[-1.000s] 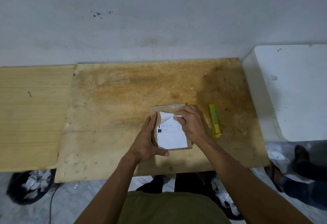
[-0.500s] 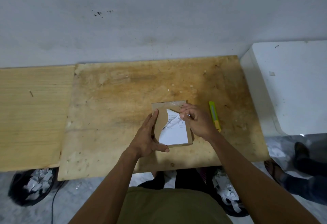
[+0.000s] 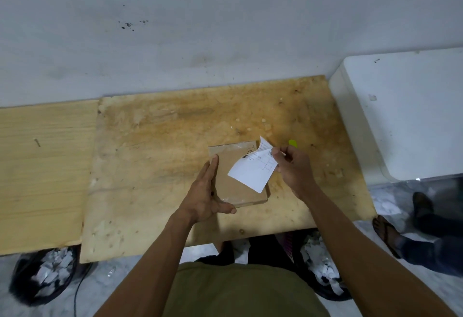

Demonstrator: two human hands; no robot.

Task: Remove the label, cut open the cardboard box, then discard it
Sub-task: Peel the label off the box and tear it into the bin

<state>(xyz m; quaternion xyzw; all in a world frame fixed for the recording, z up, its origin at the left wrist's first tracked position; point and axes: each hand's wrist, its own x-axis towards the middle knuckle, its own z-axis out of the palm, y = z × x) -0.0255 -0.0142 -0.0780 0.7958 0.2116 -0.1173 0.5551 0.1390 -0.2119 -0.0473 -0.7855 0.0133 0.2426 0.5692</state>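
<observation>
A small flat cardboard box (image 3: 229,169) lies on the stained plywood board (image 3: 155,146). My left hand (image 3: 205,191) holds it at its left edge, fingers straight along the side and thumb at the near edge. My right hand (image 3: 293,166) pinches the white printed label (image 3: 251,171), which hangs lifted over the box's right half; whether any part still sticks to the box I cannot tell. Only the green tip of the utility knife (image 3: 292,143) shows behind my right hand.
A white block (image 3: 406,116) stands at the right end of the board. A lighter wooden panel (image 3: 42,166) adjoins on the left. Bins with paper scraps sit on the floor at the left (image 3: 42,276) and under the board (image 3: 323,274). Another person's sandalled foot (image 3: 385,234) is at the right.
My right hand has pulled the label up and to the right, off most of the box's top. My left hand kept its hold on the box's left edge.
</observation>
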